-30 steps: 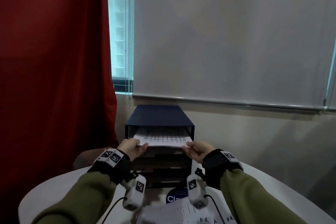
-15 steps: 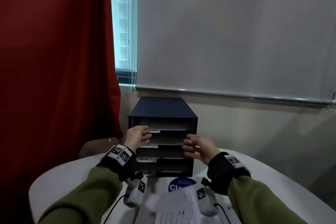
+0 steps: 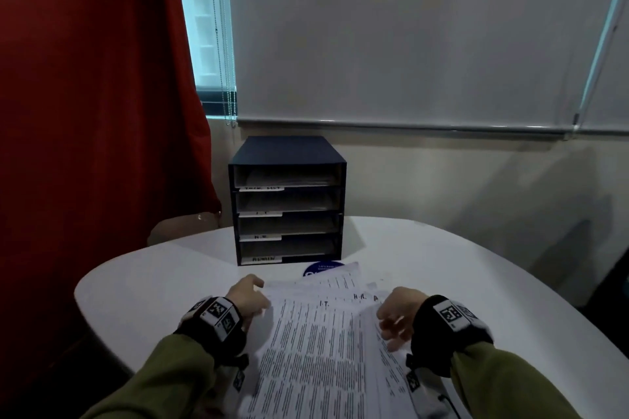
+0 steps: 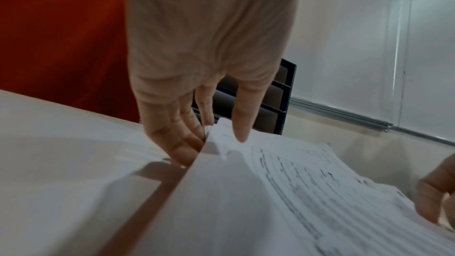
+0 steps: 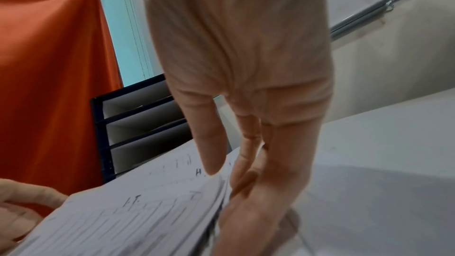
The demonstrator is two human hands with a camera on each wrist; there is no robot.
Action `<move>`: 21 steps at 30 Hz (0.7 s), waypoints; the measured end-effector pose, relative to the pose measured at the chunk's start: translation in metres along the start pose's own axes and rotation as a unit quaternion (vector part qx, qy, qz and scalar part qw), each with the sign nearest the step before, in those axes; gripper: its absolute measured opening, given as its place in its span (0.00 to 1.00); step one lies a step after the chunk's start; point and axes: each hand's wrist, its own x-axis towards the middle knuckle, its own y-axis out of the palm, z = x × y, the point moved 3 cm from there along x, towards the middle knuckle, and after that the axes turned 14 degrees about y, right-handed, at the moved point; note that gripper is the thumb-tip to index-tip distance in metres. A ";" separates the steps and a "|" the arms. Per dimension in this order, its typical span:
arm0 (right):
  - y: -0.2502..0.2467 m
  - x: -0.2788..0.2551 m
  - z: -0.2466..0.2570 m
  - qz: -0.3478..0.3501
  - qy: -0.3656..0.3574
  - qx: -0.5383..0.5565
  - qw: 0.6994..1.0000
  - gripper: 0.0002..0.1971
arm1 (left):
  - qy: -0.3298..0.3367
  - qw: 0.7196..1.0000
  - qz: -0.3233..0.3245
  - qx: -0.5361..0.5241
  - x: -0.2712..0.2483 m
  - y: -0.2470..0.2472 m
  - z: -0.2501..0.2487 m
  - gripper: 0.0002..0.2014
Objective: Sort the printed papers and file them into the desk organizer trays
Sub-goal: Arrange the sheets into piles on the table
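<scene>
The dark blue desk organizer [image 3: 287, 201] stands at the back of the white table [image 3: 153, 282], with four labelled trays and sheets lying in them. A loose pile of printed papers [image 3: 323, 333] is spread in front of me; handwritten letters mark the top corners. My left hand [image 3: 250, 296] pinches the left edge of the top sheet [image 4: 283, 192], thumb on top and fingers beneath the raised edge. On the right edge, my right hand [image 3: 396, 313] does the same, its thumb over the paper [image 5: 135, 221] and fingers along the side. The organizer [image 5: 138, 124] is behind both hands.
A red curtain [image 3: 95, 112] hangs at the left and a lowered roller blind [image 3: 408, 27] covers the window behind. A round blue sticker [image 3: 321, 270] shows on the table between organizer and papers. A brown chair back [image 3: 180, 228] stands by the table's far left edge.
A sheet was pushed into the organizer's top tray and both hands let it go. They have come down to the pile on the table and taken its top sheet by the edges.
</scene>
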 end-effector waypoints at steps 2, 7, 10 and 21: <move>0.005 -0.004 -0.003 0.005 -0.008 0.001 1.000 0.04 | -0.009 1.000 -0.017 -0.018 -0.005 0.002 -0.001 0.27; 0.010 -0.008 -0.006 0.011 -0.037 -0.042 0.998 0.07 | -0.010 0.995 -0.098 0.033 -0.014 0.005 -0.005 0.26; 0.013 -0.010 -0.007 -0.001 -0.042 -0.050 0.998 0.07 | 0.000 0.990 -0.063 0.129 -0.022 0.011 -0.015 0.17; 0.014 -0.009 -0.011 0.056 -0.135 -0.097 0.984 0.11 | -0.011 1.000 -0.022 -0.003 -0.024 0.016 -0.005 0.18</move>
